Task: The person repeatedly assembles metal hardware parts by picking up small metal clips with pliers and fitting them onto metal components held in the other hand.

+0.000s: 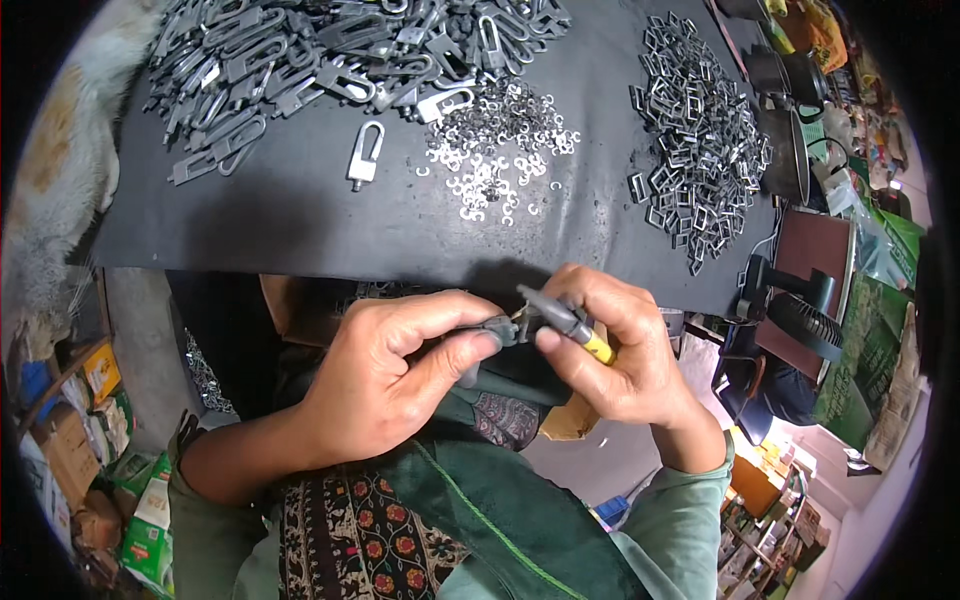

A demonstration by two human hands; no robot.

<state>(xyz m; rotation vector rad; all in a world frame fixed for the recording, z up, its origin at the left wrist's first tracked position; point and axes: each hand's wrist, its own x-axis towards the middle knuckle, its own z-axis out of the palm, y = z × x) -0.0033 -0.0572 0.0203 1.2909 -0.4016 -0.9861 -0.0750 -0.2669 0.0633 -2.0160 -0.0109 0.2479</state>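
My left hand [395,375] pinches a small dark grey part [497,328] between thumb and fingers, in front of the table's near edge. In my right hand [615,350] is a slim tool with a dark grey tapered end and a yellow band [598,347], lying slantwise across the fingers. The right fingertips also meet the dark part close to the left ones; the exact contact is hidden. Beyond them on the black table [330,225] lie a single grey loop-shaped metal clip [366,156] and a heap of small C-shaped rings [490,160].
A large heap of similar grey clips [330,50] covers the back left of the table. Many small rectangular metal frames [700,140] are piled at the right. A furry animal [65,150] lies along the left edge. A small black fan [800,310] stands at the right.
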